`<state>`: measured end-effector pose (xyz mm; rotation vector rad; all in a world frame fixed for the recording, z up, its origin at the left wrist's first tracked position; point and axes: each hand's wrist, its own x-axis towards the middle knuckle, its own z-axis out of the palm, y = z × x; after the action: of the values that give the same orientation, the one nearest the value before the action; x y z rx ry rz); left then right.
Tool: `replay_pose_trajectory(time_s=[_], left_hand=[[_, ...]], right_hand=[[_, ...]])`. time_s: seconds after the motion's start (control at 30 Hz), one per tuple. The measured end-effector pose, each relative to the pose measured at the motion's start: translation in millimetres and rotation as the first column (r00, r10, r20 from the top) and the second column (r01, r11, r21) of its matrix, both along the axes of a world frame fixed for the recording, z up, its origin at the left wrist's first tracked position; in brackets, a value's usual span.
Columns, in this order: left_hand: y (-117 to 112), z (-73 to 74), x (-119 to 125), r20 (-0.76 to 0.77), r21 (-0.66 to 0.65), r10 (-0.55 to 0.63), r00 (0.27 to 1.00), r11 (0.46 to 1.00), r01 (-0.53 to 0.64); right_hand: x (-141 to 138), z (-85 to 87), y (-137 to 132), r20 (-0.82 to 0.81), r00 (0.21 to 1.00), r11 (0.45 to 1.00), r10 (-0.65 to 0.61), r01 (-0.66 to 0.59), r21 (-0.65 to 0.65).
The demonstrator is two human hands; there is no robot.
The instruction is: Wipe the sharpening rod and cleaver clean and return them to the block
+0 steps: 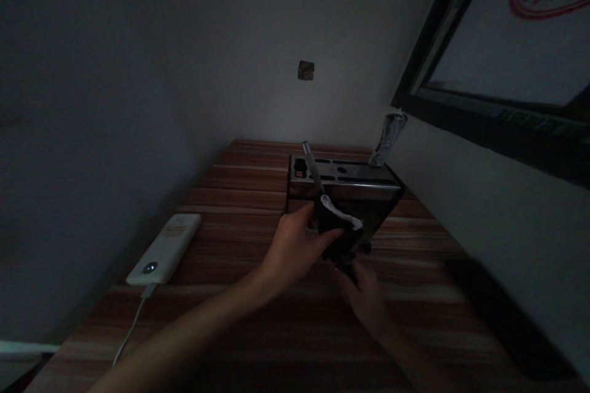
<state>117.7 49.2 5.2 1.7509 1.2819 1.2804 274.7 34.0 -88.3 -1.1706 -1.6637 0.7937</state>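
Note:
A black hand tool (336,224) with a pale, whitish edge and a thin metal tube pointing up and away is held above the table; in this dim light I cannot tell its exact kind. My left hand (295,249) is closed on its body from the left, the thumb lying across it. Below, my right hand (366,301) is closed around its lower part, and some of those fingers are hidden. Just behind the tool stands a dark box-shaped device (364,173) with a metal top that has slots and a small dark fitting.
A white power bank (168,249) with a plugged-in cable (131,331) lies at the left of the wood-patterned table (216,319). A crumpled silvery wrapper (388,138) stands on the device's far right. A long dark object (507,319) lies along the right wall, beneath a framed board (498,113).

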Motion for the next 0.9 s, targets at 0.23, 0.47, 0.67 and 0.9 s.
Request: replay_pose_trajectory(time_s=[0.23,0.47,0.67,0.9], left_hand=[[4.3,14.0,-16.7,0.082,0.019,0.031,0.996,0.999,-0.032],[7.6,31.9,-30.7,0.215,0.072,0.047,0.975,0.995,-0.064],[12.4,41.5,-43.9,0.345,0.089,0.101,0.933,0.986,-0.139],[19.3,35.9,-61.4,0.451,0.137,0.106,0.886,0.973,-0.187]], right_hand=[[0.1,-2.5,-0.6,0.030,0.999,1.000,0.014,-0.014,0.003],[0.1,-6.7,-1.3,0.053,0.998,0.999,0.024,-0.023,-0.029],[0.2,-9.2,-0.9,0.076,0.996,0.999,0.040,-0.041,0.012],[0.5,-9.2,-1.9,0.107,0.993,0.998,0.056,-0.059,0.017]])
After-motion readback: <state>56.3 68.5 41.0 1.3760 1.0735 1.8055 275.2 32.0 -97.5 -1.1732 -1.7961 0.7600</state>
